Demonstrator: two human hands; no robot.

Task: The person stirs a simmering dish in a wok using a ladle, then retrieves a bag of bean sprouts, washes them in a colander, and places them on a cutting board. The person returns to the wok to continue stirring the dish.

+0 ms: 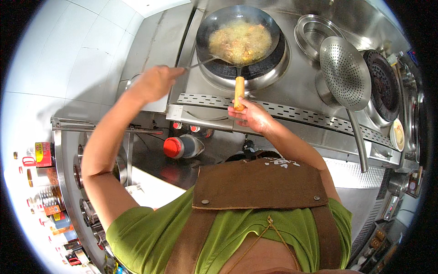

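Note:
A dark wok (206, 32) sits on a burner ring, and pieces of food (243, 41) bubble in foamy yellowish liquid inside it. My left hand (157, 82), slightly blurred, grips the handle of a metal wok utensil (205, 63). The utensil reaches over the wok's near left rim, its tip partly lost against the food. At the wooden wok handle (239, 87), my right hand (252, 114) has its thumb on top and its fingers loosely behind.
A perforated strainer (345, 73) rests right of the wok, its handle jutting past the stove edge. Behind it are a steel pan (303, 37) and a second burner (381, 85). A red-capped jug (184, 146) stands below. Bottles (44, 154) line a shelf at left.

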